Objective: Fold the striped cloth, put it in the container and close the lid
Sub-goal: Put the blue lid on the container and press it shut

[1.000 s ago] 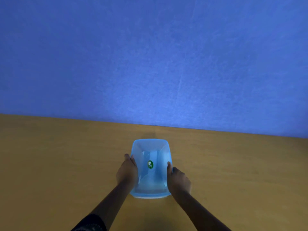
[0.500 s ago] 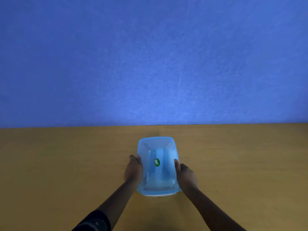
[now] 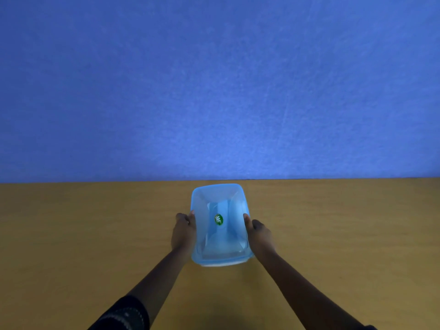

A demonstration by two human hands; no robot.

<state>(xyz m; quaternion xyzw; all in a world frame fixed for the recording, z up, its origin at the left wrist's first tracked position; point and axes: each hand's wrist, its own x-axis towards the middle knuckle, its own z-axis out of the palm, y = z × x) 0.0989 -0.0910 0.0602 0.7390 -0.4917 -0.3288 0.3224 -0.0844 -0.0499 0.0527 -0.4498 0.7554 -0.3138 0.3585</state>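
Left hand [image 3: 183, 232]: clasped on the container's left wall, bracing it.
Container [image 3: 240, 198]: on the bench [image 3: 95, 234], lid [image 3: 220, 234] seated; pale cloth dimly visible inside, stripes indiscernible.
Right hand [image 3: 260, 234]: clasped on the container's right wall, likely pressing the lid shut.

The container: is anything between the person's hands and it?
Nothing visible is. The left hand and right hand already clasp the long sides of the container, which sits on the table with its translucent lid on.
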